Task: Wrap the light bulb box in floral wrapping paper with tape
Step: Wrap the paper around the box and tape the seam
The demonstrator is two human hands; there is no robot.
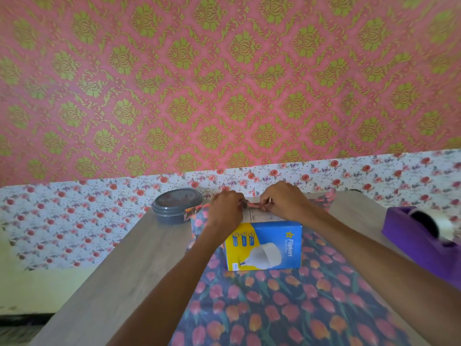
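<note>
A blue and yellow light bulb box (264, 245) stands on a dark sheet of floral wrapping paper (287, 308) printed with pink and orange tulips. The sheet's far edge is pulled up over the box's top. My left hand (225, 211) and my right hand (284, 203) meet at the far top edge of the box, and both pinch that paper edge against it. The box's white top face shows between my hands. The fingertips are partly hidden by the folded paper.
A purple tape dispenser (419, 236) with a white roll sits at the right on the grey wooden table (119, 270). A grey lidded round container (175, 204) stands at the far left of the table. Patterned wall coverings rise behind.
</note>
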